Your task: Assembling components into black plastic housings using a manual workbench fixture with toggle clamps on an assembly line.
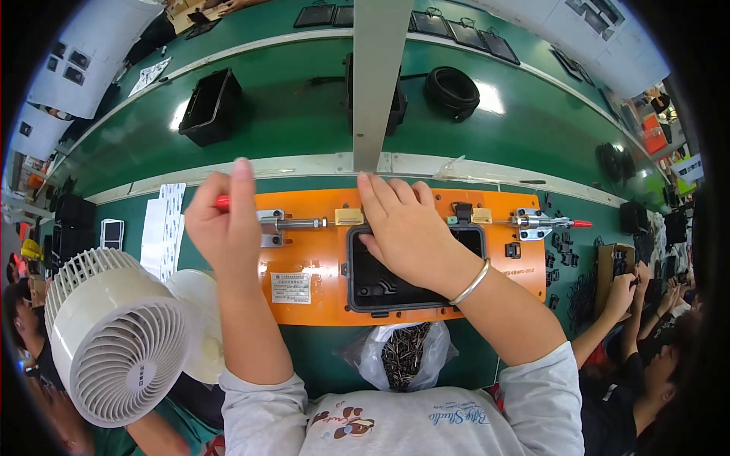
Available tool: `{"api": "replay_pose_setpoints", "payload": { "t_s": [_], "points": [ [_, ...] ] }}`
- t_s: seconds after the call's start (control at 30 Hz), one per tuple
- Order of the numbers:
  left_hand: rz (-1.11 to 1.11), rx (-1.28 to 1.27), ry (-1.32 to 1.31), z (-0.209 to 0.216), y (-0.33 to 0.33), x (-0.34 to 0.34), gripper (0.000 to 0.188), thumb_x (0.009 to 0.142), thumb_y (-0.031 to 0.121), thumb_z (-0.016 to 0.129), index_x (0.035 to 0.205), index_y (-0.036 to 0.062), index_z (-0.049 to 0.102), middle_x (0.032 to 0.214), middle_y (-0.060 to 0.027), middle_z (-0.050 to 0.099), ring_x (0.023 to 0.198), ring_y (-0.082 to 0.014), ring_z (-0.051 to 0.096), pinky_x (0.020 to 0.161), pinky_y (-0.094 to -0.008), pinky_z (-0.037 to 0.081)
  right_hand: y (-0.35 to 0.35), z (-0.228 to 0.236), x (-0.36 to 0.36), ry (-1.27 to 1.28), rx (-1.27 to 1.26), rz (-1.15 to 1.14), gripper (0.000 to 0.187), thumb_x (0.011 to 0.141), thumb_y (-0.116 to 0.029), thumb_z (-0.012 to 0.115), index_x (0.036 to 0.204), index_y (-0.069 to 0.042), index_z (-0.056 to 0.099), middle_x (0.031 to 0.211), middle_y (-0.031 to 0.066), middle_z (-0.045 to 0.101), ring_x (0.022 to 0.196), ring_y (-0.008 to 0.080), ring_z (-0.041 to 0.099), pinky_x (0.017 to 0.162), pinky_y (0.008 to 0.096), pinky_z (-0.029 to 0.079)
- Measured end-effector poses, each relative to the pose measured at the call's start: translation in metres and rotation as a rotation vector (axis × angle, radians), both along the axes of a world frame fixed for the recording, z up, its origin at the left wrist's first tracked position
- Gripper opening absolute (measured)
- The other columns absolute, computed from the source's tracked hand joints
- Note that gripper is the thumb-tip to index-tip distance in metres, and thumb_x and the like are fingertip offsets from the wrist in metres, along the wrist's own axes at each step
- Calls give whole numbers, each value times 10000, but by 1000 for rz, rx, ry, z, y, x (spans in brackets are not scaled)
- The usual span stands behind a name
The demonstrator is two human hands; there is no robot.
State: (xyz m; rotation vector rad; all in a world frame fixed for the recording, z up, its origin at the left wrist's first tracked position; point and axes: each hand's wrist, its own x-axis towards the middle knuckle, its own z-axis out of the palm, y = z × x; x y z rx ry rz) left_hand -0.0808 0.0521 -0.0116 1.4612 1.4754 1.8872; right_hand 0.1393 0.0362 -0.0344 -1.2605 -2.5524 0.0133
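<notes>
My left hand (pixel 223 224) is closed around the red handle (pixel 222 202) of a push-pull toggle clamp, its thumb pointing up. The clamp's metal rod (pixel 298 223) reaches toward a tan block at the left of a black plastic case (pixel 380 292). That case lies in an orange fixture plate (pixel 323 254). Over its upper part my right hand (pixel 411 228) is laid flat, fingers stretched out, covering much of the far rim. At the plate's right end sits a second toggle clamp (pixel 536 223) with a red handle. Small black parts (pixel 461 213) stand at the case's far right corner.
A white fan (pixel 129 342) stands close on my left. In front of me is a plastic bag of screws (pixel 407 357). Loose black pieces (pixel 564 247) lie right of the plate. A metal post (pixel 372 91) rises beyond it, between a black bin (pixel 211 106) and coiled cable (pixel 452 91).
</notes>
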Motion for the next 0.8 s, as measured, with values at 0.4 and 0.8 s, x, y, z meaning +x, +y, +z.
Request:
{"api": "replay_pose_setpoints", "payload": {
  "t_s": [0.4, 0.8],
  "points": [
    [-49, 35, 183, 0, -3, 11, 442, 897, 127, 631, 558, 38, 362, 496, 27, 331, 494, -50, 254, 446, -244, 197, -2, 5, -2, -60, -53, -17, 725, 789, -243, 682, 1346, 86, 356, 1299, 174, 468, 1114, 284, 473, 958, 401, 354],
    [-18, 6, 252, -4, -3, 14, 429, 881, 114, 637, 558, 27, 369, 493, 6, 326, 483, -63, 254, 434, -252, 209, -1, 6, -3, -59, -69, -16, 711, 796, -236, 676, 1347, 81, 358, 1295, 172, 473, 1126, 282, 472, 957, 401, 355]
  ]
}}
